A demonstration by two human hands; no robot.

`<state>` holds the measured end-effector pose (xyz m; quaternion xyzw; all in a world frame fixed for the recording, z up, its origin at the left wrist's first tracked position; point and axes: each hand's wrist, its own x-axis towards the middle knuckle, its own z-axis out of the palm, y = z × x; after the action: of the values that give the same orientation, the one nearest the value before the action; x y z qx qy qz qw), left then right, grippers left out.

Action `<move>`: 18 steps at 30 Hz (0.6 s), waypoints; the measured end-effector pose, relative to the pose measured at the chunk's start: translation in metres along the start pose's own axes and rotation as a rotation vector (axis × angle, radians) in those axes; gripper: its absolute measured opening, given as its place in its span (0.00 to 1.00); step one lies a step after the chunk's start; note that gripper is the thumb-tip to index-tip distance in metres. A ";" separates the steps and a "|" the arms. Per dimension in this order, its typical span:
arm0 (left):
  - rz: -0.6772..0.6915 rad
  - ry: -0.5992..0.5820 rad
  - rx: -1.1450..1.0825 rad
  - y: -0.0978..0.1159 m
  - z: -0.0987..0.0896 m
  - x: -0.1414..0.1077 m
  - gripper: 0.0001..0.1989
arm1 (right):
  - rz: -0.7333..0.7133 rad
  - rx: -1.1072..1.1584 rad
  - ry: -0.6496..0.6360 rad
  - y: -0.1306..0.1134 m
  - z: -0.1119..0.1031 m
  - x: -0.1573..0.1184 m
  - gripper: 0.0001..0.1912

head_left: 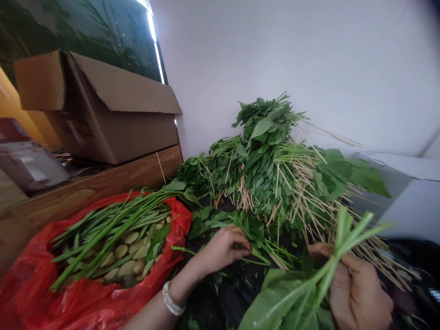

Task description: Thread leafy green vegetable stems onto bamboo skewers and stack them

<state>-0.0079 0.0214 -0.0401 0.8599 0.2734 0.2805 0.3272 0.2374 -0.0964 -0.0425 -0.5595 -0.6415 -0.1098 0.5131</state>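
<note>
My right hand (359, 288) grips a bunch of leafy greens (288, 305) by the stems. The cut stem ends point up past my thumb, and the broad leaves hang toward me on the left. My left hand (223, 250), with a white beaded bracelet at the wrist, is over loose green stems (263, 259) on a dark surface. Its fingers are curled in among them; what they hold, if anything, is hidden. Beyond both hands rises a large heap of leafy greens (264, 133), bundled with thin wooden skewers (305, 195) sticking out.
At the left lies a red plastic bag (178, 220) holding long green stems, leaves and pale round slices (130, 250). Behind it, an open cardboard box (137, 133) and a smaller box (30, 160) rest on a wooden ledge (103, 183). A white box (412, 201) stands right, against the wall.
</note>
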 end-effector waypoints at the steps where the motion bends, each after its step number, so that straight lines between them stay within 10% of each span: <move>1: -0.050 0.090 -0.111 0.000 -0.004 0.002 0.05 | -0.024 0.008 0.037 -0.004 0.002 0.001 0.12; 7: -0.298 0.412 -0.774 -0.002 -0.015 0.007 0.13 | -0.109 0.062 -0.108 -0.027 0.020 0.001 0.10; 18: -0.357 0.374 -1.006 -0.001 -0.004 0.007 0.09 | -0.111 -0.020 -0.355 -0.032 0.047 -0.014 0.16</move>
<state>-0.0058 0.0285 -0.0361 0.4743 0.3007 0.4642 0.6850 0.1835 -0.0824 -0.0606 -0.5391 -0.7507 -0.0437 0.3793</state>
